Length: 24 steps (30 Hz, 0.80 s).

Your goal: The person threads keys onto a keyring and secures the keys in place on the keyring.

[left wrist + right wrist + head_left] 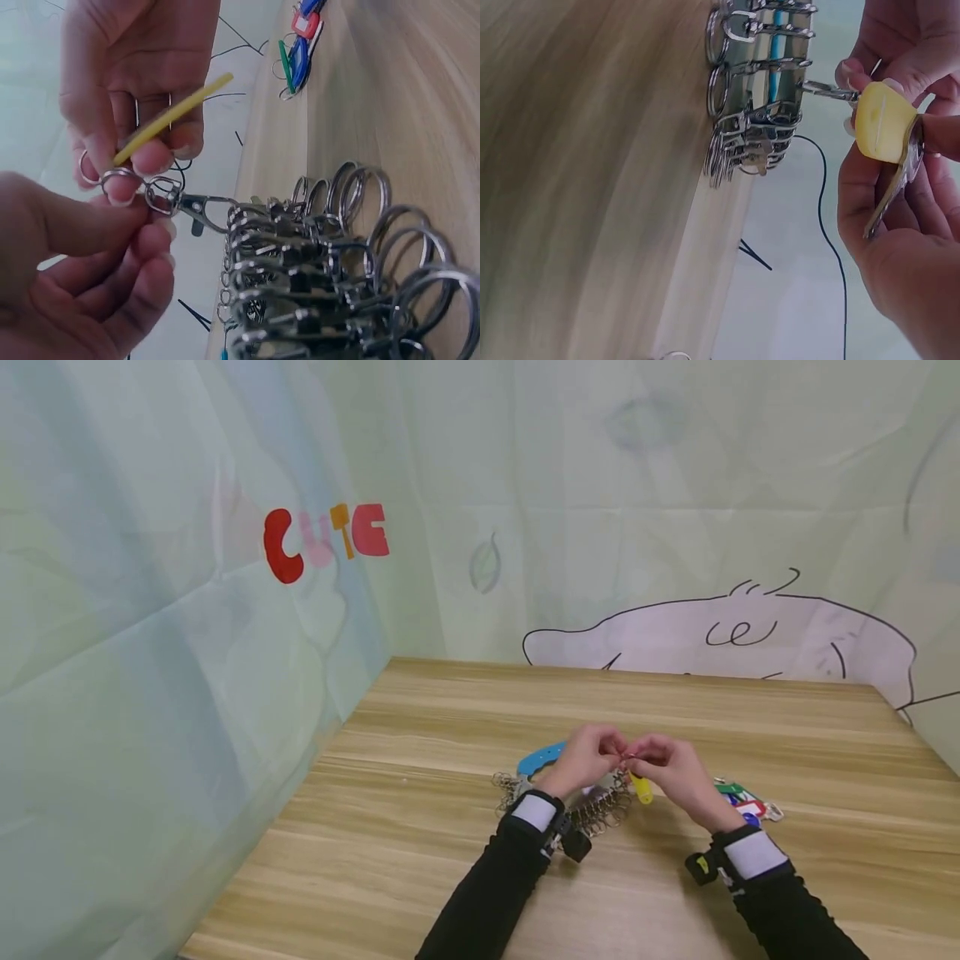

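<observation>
My left hand (591, 756) and right hand (671, 768) meet fingertip to fingertip above the table. In the left wrist view, the left hand's (90, 277) thumb and fingers pinch the ring end of a metal swivel clasp (196, 204), which runs to a row of similar clasps with rings (285, 277). The right hand (911, 232) holds a yellow key tag (885, 124) with a metal key-like piece (889, 196) beside it. A split ring (118, 174) lies between the two hands' fingertips; how it joins the clasp is partly hidden.
A curved blue strip (540, 760) lies beside the clasps, partly behind the left hand. To the right of the right hand, a small heap of coloured key tags (750, 808) with rings sits on the wooden table (360, 852). Printed cloth hangs behind and at left.
</observation>
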{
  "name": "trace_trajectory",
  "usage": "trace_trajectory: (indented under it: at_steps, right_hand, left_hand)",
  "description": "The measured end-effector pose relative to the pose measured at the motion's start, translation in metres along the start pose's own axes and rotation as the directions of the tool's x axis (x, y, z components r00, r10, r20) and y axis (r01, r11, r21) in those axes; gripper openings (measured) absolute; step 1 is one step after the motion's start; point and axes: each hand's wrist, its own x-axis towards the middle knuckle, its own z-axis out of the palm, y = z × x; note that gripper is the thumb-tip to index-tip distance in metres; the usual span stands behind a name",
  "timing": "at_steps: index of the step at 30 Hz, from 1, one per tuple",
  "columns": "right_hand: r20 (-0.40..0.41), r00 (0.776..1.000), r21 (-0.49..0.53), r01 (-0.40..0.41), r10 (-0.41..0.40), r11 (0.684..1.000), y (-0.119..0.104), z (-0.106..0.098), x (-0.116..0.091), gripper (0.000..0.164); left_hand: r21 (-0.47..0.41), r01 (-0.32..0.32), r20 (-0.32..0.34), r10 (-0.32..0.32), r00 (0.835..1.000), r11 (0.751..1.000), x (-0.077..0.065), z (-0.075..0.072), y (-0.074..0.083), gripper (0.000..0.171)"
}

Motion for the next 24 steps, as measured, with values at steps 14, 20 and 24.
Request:
trace_trajectory:
  at_steps: [14, 20, 24]
  right_hand:
    - [-0.029, 1.000, -0.044, -0.007, 0.006, 0.999, -0.0030, 0.0013, -0.0003, 0.016]
    - [-0.008, 0.999, -0.046, 0.050, -0.051, 0.998, -0.0014, 0.0024, 0.0000, 0.014]
    - [-0.019, 0.999, -0.036, 0.029, -0.030, 0.999, -0.0020, 0.0025, 0.0001, 0.014]
  left_hand:
    - [0.065, -0.039, 0.024, 0.037, 0.999, 0.997, 0.0011, 0.0010, -0.0017, 0.015]
    - [0.071, -0.027, 0.026, 0.025, 0.999, 0.997, 0.0008, 0.0023, -0.0006, 0.020]
    - [0.114, -0.053, 0.047, 0.048, 0.998, 0.992, 0.0002, 0.0016, 0.0008, 0.017]
